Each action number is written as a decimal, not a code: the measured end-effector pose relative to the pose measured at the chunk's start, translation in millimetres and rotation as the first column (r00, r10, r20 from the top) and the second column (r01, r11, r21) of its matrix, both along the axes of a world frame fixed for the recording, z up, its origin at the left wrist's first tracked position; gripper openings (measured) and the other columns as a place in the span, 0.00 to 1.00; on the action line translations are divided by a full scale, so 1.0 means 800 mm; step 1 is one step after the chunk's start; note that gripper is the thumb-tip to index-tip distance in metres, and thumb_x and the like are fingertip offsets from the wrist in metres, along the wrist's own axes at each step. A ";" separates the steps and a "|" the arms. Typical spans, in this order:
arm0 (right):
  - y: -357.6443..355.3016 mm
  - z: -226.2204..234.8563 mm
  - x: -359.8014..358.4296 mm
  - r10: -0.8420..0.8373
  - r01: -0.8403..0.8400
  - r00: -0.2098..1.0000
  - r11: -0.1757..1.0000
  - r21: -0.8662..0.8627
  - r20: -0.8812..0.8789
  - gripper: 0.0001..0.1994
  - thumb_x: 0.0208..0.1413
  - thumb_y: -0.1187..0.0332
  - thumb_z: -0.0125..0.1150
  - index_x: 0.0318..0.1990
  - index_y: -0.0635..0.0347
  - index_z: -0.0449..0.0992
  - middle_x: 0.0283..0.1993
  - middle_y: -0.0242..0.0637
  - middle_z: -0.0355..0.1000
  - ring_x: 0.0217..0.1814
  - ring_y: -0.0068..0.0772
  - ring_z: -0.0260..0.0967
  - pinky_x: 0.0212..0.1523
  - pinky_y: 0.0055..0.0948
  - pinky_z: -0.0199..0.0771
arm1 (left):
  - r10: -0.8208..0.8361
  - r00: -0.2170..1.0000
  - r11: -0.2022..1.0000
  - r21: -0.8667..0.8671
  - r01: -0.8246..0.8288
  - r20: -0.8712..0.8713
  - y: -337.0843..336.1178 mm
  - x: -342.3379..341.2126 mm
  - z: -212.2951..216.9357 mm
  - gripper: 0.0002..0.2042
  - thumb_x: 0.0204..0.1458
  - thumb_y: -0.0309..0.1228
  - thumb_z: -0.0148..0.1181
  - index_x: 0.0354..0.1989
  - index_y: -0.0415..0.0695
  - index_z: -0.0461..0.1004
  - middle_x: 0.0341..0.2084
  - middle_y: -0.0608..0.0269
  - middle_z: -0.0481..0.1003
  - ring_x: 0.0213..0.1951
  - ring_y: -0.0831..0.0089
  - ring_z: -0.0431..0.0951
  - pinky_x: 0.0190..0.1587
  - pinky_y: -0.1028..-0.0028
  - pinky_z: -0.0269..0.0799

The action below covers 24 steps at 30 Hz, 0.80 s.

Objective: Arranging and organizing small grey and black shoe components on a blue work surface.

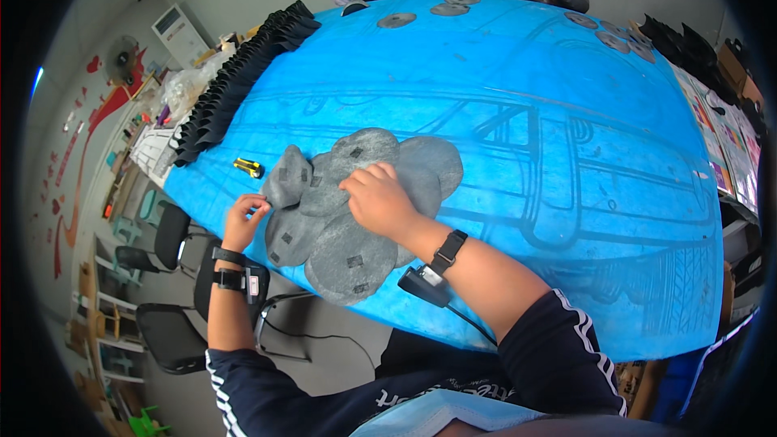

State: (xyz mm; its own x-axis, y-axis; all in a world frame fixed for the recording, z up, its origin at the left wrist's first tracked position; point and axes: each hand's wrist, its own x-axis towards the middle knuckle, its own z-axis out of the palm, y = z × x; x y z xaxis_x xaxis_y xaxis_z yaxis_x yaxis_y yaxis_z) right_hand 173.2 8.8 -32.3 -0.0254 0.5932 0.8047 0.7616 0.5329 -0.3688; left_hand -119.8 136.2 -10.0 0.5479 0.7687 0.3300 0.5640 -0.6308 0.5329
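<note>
Grey discs [333, 273] | left hand [240, 223] at edge, right hand [380, 202] atop | fingers bent, grips unclear | box [732, 70]: contents hidden

The grey discs [328, 197] on the tabletop [388, 65] look like matt, mottled cloth with a slightly rough, felt-like face; the dark patches [354, 261] on them are matt as well. The tabletop itself looks smooth and plastic-like, with a soft sheen. Left on the tabletop, the knife [248, 167] shows smooth yellow and black plastic. Along the tabletop's left edge, the black stacked pieces [236, 81] look mostly matt; beyond them, the bag [184, 91] is clear, crinkled, shiny plastic.
</note>
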 end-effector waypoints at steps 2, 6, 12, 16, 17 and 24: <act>-0.001 0.000 0.002 -0.008 0.008 1.000 1.000 0.006 0.006 0.07 0.40 0.73 0.52 0.30 0.57 0.72 0.30 0.32 0.64 0.37 0.33 0.60 0.47 0.34 0.54 | 0.040 0.999 0.999 -0.035 -0.039 0.020 0.001 0.005 -0.004 0.04 0.44 0.26 0.58 0.26 0.39 0.71 0.40 0.60 0.66 0.38 0.75 0.69 0.34 0.80 0.66; -0.002 0.001 0.000 -0.026 0.025 0.998 1.000 0.017 0.051 0.09 0.39 0.75 0.52 0.32 0.57 0.72 0.30 0.32 0.65 0.36 0.33 0.61 0.43 0.32 0.56 | 0.116 0.988 0.993 -0.015 -0.115 0.098 -0.003 0.017 -0.005 0.04 0.45 0.26 0.58 0.28 0.40 0.72 0.43 0.59 0.65 0.34 0.75 0.72 0.34 0.79 0.67; -0.004 0.016 -0.020 0.038 -0.046 0.988 0.998 0.049 0.148 0.11 0.40 0.71 0.54 0.35 0.59 0.71 0.32 0.33 0.65 0.36 0.34 0.61 0.44 0.33 0.56 | 0.115 0.960 0.976 -0.207 -0.062 0.254 0.003 0.016 -0.004 0.05 0.46 0.28 0.57 0.29 0.41 0.72 0.45 0.58 0.67 0.43 0.73 0.68 0.41 0.77 0.66; 0.015 0.039 -0.039 0.037 -0.027 0.966 0.999 -0.041 0.256 0.15 0.39 0.63 0.60 0.35 0.59 0.70 0.33 0.34 0.65 0.39 0.35 0.61 0.45 0.35 0.54 | 0.109 0.898 0.947 -0.320 0.037 0.427 0.012 0.018 -0.007 0.05 0.44 0.25 0.59 0.29 0.39 0.73 0.45 0.57 0.65 0.40 0.74 0.70 0.44 0.77 0.66; 0.023 0.045 -0.047 0.042 -0.032 0.964 0.999 -0.041 0.263 0.15 0.39 0.63 0.60 0.35 0.59 0.70 0.33 0.34 0.65 0.39 0.35 0.61 0.45 0.35 0.54 | 0.113 0.894 0.947 -0.319 0.034 0.432 0.013 0.019 -0.006 0.05 0.44 0.25 0.59 0.29 0.39 0.73 0.45 0.57 0.65 0.40 0.74 0.70 0.44 0.77 0.66; 0.102 0.058 -0.105 0.016 0.188 0.878 0.907 -0.376 0.479 0.19 0.38 0.56 0.61 0.36 0.59 0.71 0.37 0.38 0.68 0.43 0.37 0.63 0.43 0.38 0.57 | 0.096 0.887 0.970 -0.241 0.017 0.451 0.018 0.024 -0.005 0.06 0.42 0.29 0.61 0.27 0.41 0.74 0.44 0.55 0.65 0.40 0.73 0.68 0.41 0.77 0.64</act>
